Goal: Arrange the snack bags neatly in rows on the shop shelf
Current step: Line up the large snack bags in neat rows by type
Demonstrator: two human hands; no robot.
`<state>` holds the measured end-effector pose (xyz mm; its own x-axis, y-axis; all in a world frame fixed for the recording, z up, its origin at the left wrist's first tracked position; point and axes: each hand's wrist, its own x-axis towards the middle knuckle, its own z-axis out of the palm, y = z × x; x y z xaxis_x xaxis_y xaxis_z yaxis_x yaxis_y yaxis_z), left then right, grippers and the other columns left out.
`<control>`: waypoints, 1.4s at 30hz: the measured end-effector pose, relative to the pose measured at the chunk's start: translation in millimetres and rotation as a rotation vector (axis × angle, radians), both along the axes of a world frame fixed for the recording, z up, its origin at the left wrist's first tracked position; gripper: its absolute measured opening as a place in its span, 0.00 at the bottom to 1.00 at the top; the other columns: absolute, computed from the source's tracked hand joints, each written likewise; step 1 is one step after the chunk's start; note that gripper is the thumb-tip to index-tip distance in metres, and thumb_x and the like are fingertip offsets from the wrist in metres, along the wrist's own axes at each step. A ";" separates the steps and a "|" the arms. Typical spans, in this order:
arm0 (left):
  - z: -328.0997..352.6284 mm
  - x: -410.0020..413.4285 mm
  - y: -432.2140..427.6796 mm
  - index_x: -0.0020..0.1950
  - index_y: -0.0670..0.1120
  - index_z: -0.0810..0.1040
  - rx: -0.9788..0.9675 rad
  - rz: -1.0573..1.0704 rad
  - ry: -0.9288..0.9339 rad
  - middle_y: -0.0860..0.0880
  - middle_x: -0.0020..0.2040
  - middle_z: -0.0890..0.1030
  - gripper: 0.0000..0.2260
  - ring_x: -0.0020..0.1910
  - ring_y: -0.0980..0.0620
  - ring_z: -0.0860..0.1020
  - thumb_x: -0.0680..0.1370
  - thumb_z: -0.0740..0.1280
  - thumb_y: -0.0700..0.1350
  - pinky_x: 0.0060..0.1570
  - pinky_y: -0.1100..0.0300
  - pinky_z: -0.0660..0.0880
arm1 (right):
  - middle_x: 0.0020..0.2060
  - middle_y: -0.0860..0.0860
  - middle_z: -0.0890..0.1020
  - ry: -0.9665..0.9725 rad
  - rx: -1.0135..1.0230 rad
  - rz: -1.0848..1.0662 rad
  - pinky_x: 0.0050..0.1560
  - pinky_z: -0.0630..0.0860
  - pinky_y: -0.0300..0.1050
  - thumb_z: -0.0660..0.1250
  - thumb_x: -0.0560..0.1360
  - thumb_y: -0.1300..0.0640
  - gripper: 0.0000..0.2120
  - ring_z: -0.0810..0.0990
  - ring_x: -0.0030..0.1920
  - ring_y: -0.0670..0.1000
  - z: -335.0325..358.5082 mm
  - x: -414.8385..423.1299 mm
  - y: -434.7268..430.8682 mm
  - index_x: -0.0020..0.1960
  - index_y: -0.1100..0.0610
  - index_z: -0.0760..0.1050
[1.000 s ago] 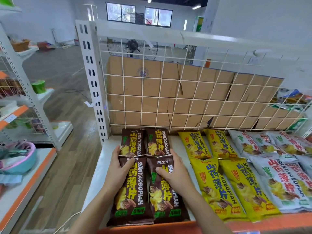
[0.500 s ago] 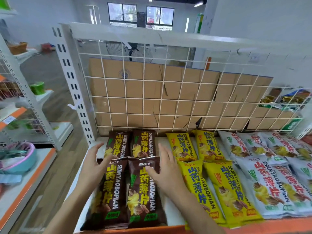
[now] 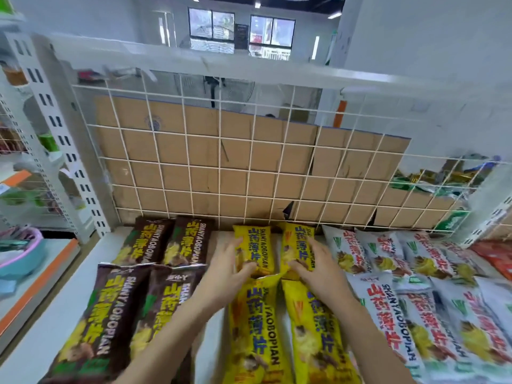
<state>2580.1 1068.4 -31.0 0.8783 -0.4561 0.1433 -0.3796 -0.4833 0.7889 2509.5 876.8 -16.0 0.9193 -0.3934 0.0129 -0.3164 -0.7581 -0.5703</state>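
Observation:
Snack bags lie in rows on the white shelf (image 3: 69, 295). Brown bags (image 3: 155, 242) sit at the left, two at the back and two in front (image 3: 110, 314). Yellow bags fill the middle and white bags (image 3: 388, 306) the right. My left hand (image 3: 231, 268) grips the left side of the back-left yellow bag (image 3: 256, 245). The back-right yellow bag (image 3: 295, 242) is held at its right side by my right hand (image 3: 318, 268). Two front yellow bags (image 3: 257, 328) lie under my wrists.
A white wire grid (image 3: 249, 162) backs the shelf, with brown cardboard (image 3: 194, 151) behind it. A perforated white upright (image 3: 63, 151) stands at the left. Red bags (image 3: 493, 253) lie at the far right. A lower orange-edged shelf (image 3: 33, 292) holds a pink and blue bowl (image 3: 22, 253).
Both hands left the brown bags and moved right onto the two back yellow bags. The view shifted right and closer.

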 end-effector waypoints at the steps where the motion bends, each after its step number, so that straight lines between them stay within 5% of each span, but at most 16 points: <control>1: -4.1 0.0 -9.5 0.74 0.47 0.59 0.039 0.020 0.042 0.48 0.73 0.61 0.27 0.72 0.53 0.60 0.77 0.65 0.49 0.70 0.58 0.58 | 0.73 0.52 0.60 0.021 0.003 0.013 0.67 0.62 0.46 0.65 0.75 0.46 0.35 0.62 0.71 0.53 -2.8 2.2 -4.3 0.75 0.53 0.53; 8: -14.5 15.9 -39.7 0.76 0.52 0.55 0.258 0.097 0.113 0.49 0.77 0.52 0.34 0.69 0.48 0.67 0.75 0.66 0.55 0.68 0.53 0.63 | 0.73 0.56 0.56 0.140 0.020 0.002 0.64 0.68 0.55 0.66 0.67 0.32 0.45 0.63 0.70 0.60 -18.8 21.6 -13.0 0.75 0.44 0.47; 20: -16.9 27.9 -28.7 0.77 0.51 0.47 0.418 0.042 0.121 0.49 0.75 0.56 0.48 0.63 0.50 0.72 0.66 0.71 0.65 0.61 0.51 0.72 | 0.71 0.56 0.57 0.205 -0.164 0.097 0.61 0.69 0.50 0.66 0.69 0.38 0.45 0.63 0.68 0.60 -18.6 29.4 3.1 0.75 0.46 0.43; 30: -11.3 18.9 -25.4 0.77 0.48 0.46 0.435 0.064 0.053 0.49 0.77 0.47 0.47 0.63 0.52 0.73 0.69 0.69 0.64 0.60 0.54 0.72 | 0.71 0.54 0.58 0.178 -0.144 0.118 0.60 0.70 0.50 0.66 0.70 0.42 0.42 0.66 0.67 0.60 -18.8 25.7 6.7 0.75 0.44 0.45; 38: -6.7 19.6 -31.1 0.76 0.47 0.51 0.388 0.122 0.022 0.50 0.76 0.55 0.42 0.61 0.53 0.74 0.70 0.70 0.58 0.58 0.55 0.72 | 0.72 0.53 0.57 0.152 -0.104 0.123 0.63 0.67 0.52 0.66 0.69 0.41 0.42 0.62 0.69 0.60 -19.1 37.2 4.3 0.75 0.43 0.45; 42: -12.9 22.0 -28.9 0.77 0.50 0.48 0.388 0.071 0.043 0.48 0.77 0.50 0.44 0.69 0.49 0.65 0.70 0.69 0.61 0.66 0.52 0.66 | 0.76 0.51 0.44 0.190 -0.110 0.126 0.66 0.64 0.54 0.67 0.68 0.44 0.44 0.57 0.72 0.60 -17.3 37.9 4.7 0.75 0.41 0.43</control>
